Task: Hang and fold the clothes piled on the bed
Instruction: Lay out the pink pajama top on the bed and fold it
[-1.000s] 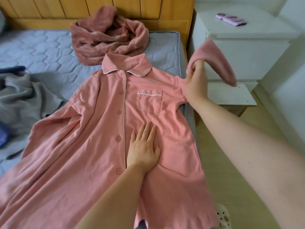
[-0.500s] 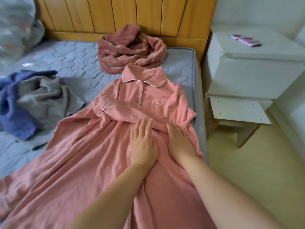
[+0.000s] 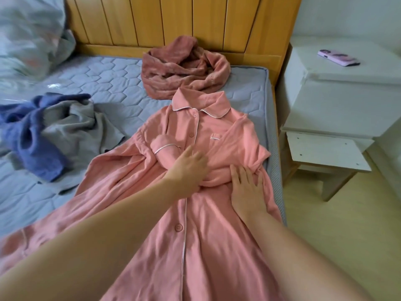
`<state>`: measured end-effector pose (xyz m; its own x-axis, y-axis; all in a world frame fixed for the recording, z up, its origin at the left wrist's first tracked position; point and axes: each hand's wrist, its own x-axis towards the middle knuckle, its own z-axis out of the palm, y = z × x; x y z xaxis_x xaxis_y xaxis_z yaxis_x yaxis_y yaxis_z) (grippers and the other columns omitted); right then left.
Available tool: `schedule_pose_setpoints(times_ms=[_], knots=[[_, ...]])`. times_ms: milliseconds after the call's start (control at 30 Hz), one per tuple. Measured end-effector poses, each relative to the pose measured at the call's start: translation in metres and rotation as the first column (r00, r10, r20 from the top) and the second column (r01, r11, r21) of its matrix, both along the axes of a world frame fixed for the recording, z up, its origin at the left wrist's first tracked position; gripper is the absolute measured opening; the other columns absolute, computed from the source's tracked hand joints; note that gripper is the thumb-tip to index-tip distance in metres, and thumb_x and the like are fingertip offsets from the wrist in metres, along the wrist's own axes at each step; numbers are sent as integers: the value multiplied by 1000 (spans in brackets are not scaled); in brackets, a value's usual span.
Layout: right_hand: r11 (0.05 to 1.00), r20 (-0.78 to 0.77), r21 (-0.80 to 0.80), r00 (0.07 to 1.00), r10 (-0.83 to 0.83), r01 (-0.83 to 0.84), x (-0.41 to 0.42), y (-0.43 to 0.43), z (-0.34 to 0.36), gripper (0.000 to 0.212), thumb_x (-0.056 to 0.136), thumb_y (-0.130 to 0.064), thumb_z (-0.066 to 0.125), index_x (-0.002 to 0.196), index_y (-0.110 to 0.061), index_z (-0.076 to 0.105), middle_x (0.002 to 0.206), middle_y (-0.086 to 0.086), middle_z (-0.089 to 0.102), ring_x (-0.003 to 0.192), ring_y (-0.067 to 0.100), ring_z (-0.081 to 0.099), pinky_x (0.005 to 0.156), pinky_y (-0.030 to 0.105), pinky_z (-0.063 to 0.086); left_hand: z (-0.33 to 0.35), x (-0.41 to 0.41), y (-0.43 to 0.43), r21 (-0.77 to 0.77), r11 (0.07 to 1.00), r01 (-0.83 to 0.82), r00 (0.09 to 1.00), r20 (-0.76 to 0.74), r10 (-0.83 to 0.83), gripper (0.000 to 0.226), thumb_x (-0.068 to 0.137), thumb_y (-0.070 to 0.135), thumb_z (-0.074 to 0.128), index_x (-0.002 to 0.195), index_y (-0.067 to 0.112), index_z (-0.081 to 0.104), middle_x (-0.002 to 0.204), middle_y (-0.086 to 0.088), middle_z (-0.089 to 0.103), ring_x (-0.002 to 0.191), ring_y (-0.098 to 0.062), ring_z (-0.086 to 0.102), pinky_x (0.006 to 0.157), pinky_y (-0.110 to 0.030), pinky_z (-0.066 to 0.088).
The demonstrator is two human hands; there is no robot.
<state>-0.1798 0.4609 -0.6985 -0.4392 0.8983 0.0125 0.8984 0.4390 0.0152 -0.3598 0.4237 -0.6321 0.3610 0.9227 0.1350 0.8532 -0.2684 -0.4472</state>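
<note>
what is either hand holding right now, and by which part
Nothing is gripped. The left hand and right hand both lie flat on the pink nightdress, by its folded-in sleeve.

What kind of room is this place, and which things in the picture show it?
Most likely a bedroom in a home. A quilted mattress lies against a wooden headboard, a white bedside cabinet stands next to it, and a pink nightdress is spread on the bed for folding.

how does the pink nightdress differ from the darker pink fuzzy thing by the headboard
The nightdress lies spread flat down the bed; the fuzzy garment sits bunched in a heap. The nightdress is smooth, pale pink, with buttons and white piping; the fuzzy garment is plush and dustier pink. Both hands press the nightdress; neither touches the fuzzy garment. Both lie on the mattress.
</note>
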Motion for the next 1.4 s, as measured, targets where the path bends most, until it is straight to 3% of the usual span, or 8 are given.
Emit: schedule_pose_setpoints(times_ms=[167,333,567,833,967,1100,1233,1400], knots=[[999,38,-7,999,-32,33,-9,0,5,58,77,-14,26,120,-9,65,114,19,65,112,34,60,90,67,39,-2,-9,-35,-285,884,-370,913,65,402,45,86,38,54,124,16,47,111,-4,64,105,-26,60,87,-32,42],[999,204,-36,979,-15,23,-18,-6,20,58,95,-14,23,152,-17,11,149,13,27,142,30,19,109,62,8,17,-9,-59,-188,874,-449,894,-79,442,27,90,7,47,110,19,62,109,2,63,112,-25,51,90,-34,37],[993,109,22,988,109,-112,-23,-41,54,47,82,-3,45,126,-20,47,129,7,41,122,30,37,108,44,22,18,-64,-119,-113,957,-267,945,166,283,26,64,23,64,89,25,72,83,2,68,102,-26,60,114,-49,22],[836,-587,-540,667,-459,100,-48,-114,45,8,75,-12,54,75,-11,61,81,5,56,77,23,52,73,32,45,3,-54,-173,-350,935,-62,887,411,212,28,74,44,48,71,25,67,74,12,60,76,-10,61,65,-20,47],[351,-348,-933,-52,-936,-84,-71,-136,52,11,88,-10,56,80,-3,58,69,14,58,51,23,56,40,26,47,3,-55,-169,-99,913,-396,577,747,331,38,78,39,39,80,14,68,92,2,61,98,-28,56,76,-40,52],[345,-345,-939,9,-939,-6,-89,-139,54,16,86,-15,63,76,-3,59,66,11,57,56,20,54,52,28,46,3,-67,-146,-444,731,-518,227,752,618,57,85,29,59,138,12,45,136,-5,49,129,-29,42,103,-39,38],[297,-296,-955,74,-952,-1,-92,-135,64,13,89,-11,56,78,-4,59,68,10,58,62,22,54,64,32,47,18,-63,-140,-629,620,-470,-119,741,661,37,88,35,63,103,1,67,110,-19,66,100,-29,61,79,-34,46],[363,-323,-902,-192,-927,-232,-84,-136,89,23,96,-5,44,74,-4,53,69,14,57,61,24,57,56,31,49,32,-71,-142,-658,753,24,-924,272,267,25,89,19,64,112,10,66,94,-11,68,79,-22,63,61,-33,57]])
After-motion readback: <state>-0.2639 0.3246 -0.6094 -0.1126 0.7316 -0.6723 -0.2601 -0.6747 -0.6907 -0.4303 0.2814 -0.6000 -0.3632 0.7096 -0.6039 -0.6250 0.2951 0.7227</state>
